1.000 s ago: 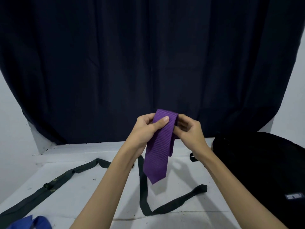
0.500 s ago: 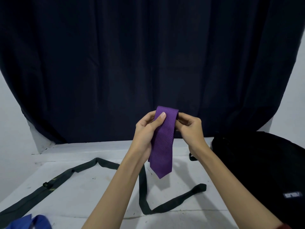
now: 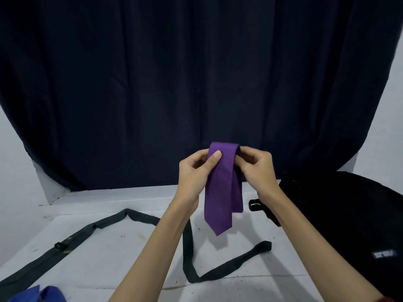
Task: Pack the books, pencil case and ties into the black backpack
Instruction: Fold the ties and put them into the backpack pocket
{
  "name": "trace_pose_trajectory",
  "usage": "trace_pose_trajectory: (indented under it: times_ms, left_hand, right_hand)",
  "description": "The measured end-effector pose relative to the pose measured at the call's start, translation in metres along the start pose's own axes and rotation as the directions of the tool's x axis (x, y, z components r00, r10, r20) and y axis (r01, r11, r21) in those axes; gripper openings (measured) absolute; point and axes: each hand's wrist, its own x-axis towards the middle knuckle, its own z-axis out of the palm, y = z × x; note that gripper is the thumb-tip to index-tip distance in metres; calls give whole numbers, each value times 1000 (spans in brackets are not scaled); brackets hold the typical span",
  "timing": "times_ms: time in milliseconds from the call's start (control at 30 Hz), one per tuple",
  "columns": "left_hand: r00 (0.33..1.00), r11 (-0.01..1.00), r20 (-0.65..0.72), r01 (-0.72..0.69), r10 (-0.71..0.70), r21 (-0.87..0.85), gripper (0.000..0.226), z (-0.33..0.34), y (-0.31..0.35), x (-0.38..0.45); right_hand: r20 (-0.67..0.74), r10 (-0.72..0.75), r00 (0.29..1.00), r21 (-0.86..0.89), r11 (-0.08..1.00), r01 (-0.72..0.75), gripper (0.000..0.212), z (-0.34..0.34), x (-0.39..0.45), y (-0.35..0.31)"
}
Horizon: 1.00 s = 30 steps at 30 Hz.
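Dark curtain hung behind the white bench (image 3: 109,258). Within the last second you had gathered the purple tie (image 3: 222,192) shorter, its tip riding higher above the bench, so it looked nearly folded for packing. Your left hand (image 3: 194,171) pinched the fold with thumb laid across; your right hand (image 3: 255,166) curled its fingers round the other side. At far right lay the black backpack (image 3: 338,214); a dark tie (image 3: 187,253) sprawled near.
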Motion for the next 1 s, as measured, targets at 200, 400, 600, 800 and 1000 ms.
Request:
trace_pose_trajectory:
  times_ms: [200,400,600,800,1000]
  left_hand:
    - [991,948,90,117,-95,-295,17,3,3,4]
    - [982,895,9,175,-188,-411,19,6,2,5]
    - [984,914,-58,136,-171,-382,7,12,-4,3]
    - [986,947,-120,69,-112,-315,8,11,-14,5]
    - [966,863,129,259,-225,-433,28,8,-6,6]
  right_hand:
    - [-60,-89,994,-125,989,81,19,4,0,6]
    - [1,-4,1000,-12,1000,4,21,2,-3,3]
    - [77,72,994,129,988,-82,19,-1,-7,-4]
    - [146,187,972,220,951,-216,35,0,-14,-9]
    - [99,7,995,64,998,-14,22,4,-18,-10]
